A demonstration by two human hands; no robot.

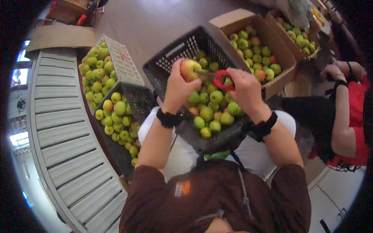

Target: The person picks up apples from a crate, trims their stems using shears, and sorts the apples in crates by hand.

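My left hand (180, 87) is closed around a yellow-red apple (190, 70), held above a black plastic crate (171, 58). Red-handled scissors (222, 80) are gripped in my right hand (245, 90). Their blades point left and reach the apple's side; whether they touch it I cannot tell. Below both hands, the crate between my knees holds many green apples (206, 113), a few with a red blush. Part of the crate's contents is hidden behind my hands.
On the left stand a white crate (123, 62) and another dark crate (136, 101), both full of apples, beside a slatted conveyor (64, 116). Cardboard boxes (233, 19) of apples stand at the upper right. A co-worker in red (355, 101) sits at the right.
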